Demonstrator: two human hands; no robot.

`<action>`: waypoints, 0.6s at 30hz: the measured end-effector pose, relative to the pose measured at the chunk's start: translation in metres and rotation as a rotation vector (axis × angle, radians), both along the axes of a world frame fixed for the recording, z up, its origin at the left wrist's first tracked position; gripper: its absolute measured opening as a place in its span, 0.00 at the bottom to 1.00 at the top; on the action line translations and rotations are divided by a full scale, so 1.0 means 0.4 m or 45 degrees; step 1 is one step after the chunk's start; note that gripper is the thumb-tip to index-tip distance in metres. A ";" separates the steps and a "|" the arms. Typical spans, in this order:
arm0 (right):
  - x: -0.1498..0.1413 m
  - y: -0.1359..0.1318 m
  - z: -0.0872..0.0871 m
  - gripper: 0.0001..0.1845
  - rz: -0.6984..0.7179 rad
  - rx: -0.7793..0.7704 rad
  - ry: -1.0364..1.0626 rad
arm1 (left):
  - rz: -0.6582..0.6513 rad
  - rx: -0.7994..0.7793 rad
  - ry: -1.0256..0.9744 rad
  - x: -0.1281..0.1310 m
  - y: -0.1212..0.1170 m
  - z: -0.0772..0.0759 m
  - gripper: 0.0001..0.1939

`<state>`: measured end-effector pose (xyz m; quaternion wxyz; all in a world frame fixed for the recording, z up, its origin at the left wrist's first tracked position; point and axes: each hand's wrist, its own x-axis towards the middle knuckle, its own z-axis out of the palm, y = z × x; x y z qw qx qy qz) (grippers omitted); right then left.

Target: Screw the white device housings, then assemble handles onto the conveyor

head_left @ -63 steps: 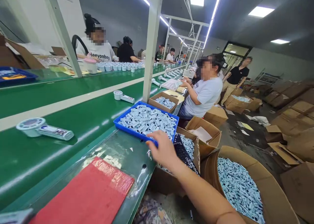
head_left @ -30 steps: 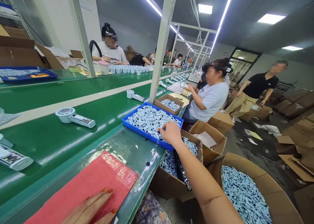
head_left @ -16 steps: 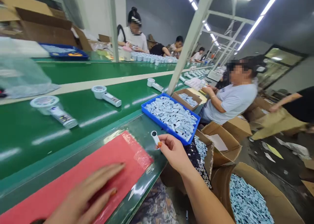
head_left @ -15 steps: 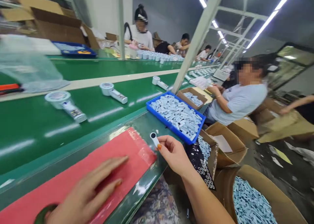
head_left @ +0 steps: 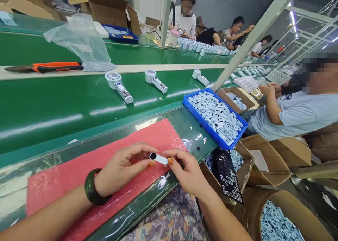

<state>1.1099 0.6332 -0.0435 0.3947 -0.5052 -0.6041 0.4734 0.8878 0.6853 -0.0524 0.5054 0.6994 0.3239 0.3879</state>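
Observation:
A small light-blue plastic piece (head_left: 161, 159) with a round black dot at one end is held over the red sheet (head_left: 66, 177). My right hand (head_left: 186, 169) pinches its plain end between thumb and fingers. At the dotted end, the thumb and index finger of my left hand (head_left: 124, 167) close around the piece from the left. A dark green bangle (head_left: 92, 187) circles my left wrist. To the right of my hands, a blue tray (head_left: 200, 119) is heaped with similar pieces.
Several light-blue handheld fans (head_left: 123, 91) lie on the green conveyor belt (head_left: 66, 111). Orange-handled pliers (head_left: 58, 67) rest beside a plastic bag (head_left: 84, 44). A black sheet of round stickers (head_left: 228, 177) hangs over a carton (head_left: 246, 160) at right. A co-worker (head_left: 301, 111) sits beyond the tray.
My left hand has risen from the red sheet and come to the piece. My right hand has brought the piece over the sheet and turned it sideways. The view has shifted left.

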 end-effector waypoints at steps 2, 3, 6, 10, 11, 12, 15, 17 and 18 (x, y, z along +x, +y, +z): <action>0.000 -0.003 -0.012 0.13 -0.013 0.012 0.051 | 0.008 -0.008 -0.012 0.000 -0.002 -0.002 0.07; -0.002 -0.004 -0.018 0.13 -0.020 0.019 0.073 | 0.015 -0.010 -0.019 0.000 -0.003 -0.002 0.07; -0.007 -0.005 -0.033 0.15 -0.053 0.053 0.138 | 0.034 -0.006 -0.028 -0.001 -0.005 0.000 0.07; -0.012 -0.004 -0.055 0.13 -0.089 0.100 0.180 | 0.029 -0.001 -0.024 0.000 -0.004 0.000 0.07; -0.013 -0.004 -0.060 0.12 -0.101 0.116 0.184 | 0.026 -0.001 -0.018 0.001 -0.003 -0.001 0.07; -0.013 -0.003 -0.066 0.11 -0.112 0.134 0.191 | 0.025 0.001 -0.008 0.001 -0.002 -0.003 0.07; -0.014 -0.004 -0.077 0.10 -0.123 0.191 0.209 | 0.035 0.008 0.023 0.002 -0.001 -0.008 0.07; -0.014 -0.005 -0.081 0.09 -0.128 0.224 0.201 | 0.033 0.005 0.038 0.002 -0.002 -0.010 0.07; -0.014 -0.005 -0.081 0.09 -0.131 0.238 0.190 | 0.030 0.004 0.043 0.003 -0.002 -0.010 0.07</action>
